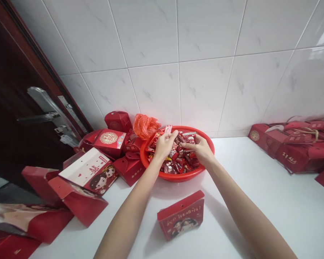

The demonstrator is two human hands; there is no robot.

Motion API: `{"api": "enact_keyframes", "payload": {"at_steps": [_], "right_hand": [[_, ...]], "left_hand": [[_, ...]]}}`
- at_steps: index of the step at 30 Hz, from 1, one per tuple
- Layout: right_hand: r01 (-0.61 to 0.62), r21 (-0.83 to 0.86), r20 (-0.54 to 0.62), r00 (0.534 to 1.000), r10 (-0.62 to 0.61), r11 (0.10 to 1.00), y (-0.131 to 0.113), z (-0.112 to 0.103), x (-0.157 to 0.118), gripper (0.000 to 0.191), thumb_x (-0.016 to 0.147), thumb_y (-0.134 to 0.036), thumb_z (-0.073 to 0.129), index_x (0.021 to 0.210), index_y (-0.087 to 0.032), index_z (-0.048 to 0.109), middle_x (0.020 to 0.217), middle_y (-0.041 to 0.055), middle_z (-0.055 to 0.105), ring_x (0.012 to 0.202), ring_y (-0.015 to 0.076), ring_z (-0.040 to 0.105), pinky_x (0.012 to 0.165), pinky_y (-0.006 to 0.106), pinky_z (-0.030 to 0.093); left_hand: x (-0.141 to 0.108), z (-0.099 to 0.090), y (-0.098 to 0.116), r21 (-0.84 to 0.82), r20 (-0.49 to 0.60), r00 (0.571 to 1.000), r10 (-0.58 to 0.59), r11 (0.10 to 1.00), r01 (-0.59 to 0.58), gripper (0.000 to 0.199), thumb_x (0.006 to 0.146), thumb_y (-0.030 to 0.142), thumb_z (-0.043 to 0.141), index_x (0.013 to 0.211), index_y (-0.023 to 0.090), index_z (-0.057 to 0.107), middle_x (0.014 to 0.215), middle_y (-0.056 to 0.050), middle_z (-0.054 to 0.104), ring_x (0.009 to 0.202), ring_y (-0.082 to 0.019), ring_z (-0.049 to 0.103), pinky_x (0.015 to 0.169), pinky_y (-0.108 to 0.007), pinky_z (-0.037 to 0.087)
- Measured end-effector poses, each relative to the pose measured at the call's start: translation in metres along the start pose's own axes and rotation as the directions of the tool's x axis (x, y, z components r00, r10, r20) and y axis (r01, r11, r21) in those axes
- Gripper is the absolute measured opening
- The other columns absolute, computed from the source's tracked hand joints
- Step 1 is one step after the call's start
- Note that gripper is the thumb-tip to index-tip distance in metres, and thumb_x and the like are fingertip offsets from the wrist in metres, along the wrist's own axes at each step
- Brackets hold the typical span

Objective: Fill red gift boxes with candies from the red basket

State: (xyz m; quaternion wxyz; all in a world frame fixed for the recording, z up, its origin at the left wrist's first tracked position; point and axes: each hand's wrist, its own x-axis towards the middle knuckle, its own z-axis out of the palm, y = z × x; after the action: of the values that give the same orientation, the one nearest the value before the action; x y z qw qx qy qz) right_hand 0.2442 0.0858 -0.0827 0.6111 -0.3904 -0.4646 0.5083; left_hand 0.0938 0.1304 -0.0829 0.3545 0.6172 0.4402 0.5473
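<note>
Left hand (164, 146): thumb and fingers are brought nearly together over the basket; a pink-and-white packet (168, 128) is pinched at the fingertips.
Right hand (202, 149): fingers are partly spread and curled inward among the sweets; whether anything is gripped cannot be told.
Red plastic basket (179, 177): it is set near the tiled wall (205, 93) and filled with wrapped sweets (178, 163), mostly in red wrappers, with a little yellow seen.
Crumpled red plastic bag (146, 126): it is bunched at the basket's back left edge.
Upright gift box (182, 217): it is stood in front of the basket, between the forearms, with a couple printed on its face; its contents cannot be seen.
Left-side gift boxes (91, 171): they are crowded beside the door (13, 118), some printed with gold emblems or cartoon figures; several are tipped at angles.
Right-side gift boxes (294, 147): they are bunched along the wall, with string (315, 133) laid across them.
White tabletop (232, 201): by it the basket and boxes are supported.
</note>
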Motion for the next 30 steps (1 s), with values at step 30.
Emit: {"api": "enact_keyframes", "payload": {"at_steps": [30], "right_hand": [[-0.271,0.129,0.192,0.95,0.244,0.954,-0.0052,0.0,-0.0049,0.035,0.057,-0.025,0.092,0.077,-0.019,0.064,0.082,-0.0005,0.067,0.076,0.0161,0.067,0.069,0.033,0.063]], "left_hand": [[-0.0079,0.0047,0.0021,-0.078,0.087,0.993,0.078,0.994,-0.071,0.024,0.068,0.012,0.066,0.09,0.019,0.066,0.067,0.001,0.065,0.061,-0.015,0.062,0.062,-0.026,0.049]]}}
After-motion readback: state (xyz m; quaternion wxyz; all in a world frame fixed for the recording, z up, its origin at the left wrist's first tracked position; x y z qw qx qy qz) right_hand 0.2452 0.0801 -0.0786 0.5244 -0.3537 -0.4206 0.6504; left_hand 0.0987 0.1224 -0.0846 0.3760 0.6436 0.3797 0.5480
